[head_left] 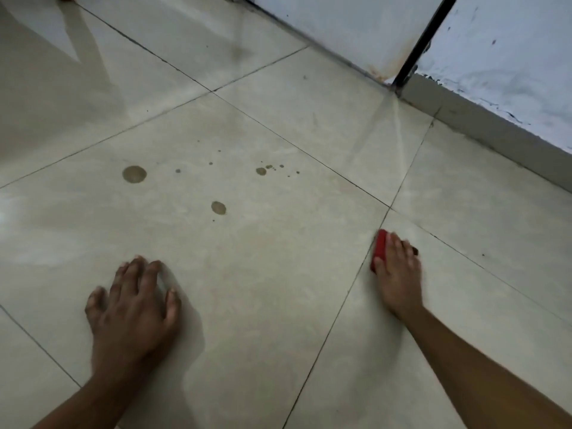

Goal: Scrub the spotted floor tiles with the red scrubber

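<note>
Hands were both down on the pale floor tiles, the person leaning low over them. The left hand lay flat and empty, fingers spread wide, palm pressed to the big tile. The right hand was closed over the red scrubber, only its left edge showing past the fingers, blurred a little. The scrubber sat on the floor just right of a grout line, near where four tiles met. Brownish spots dotted the tile ahead of the left hand: a large round one, a smaller one and a scatter of tiny drops, all well apart from the scrubber. Beyond stood a scuffed white wall and a dark metal bar running down to the floor.
</note>
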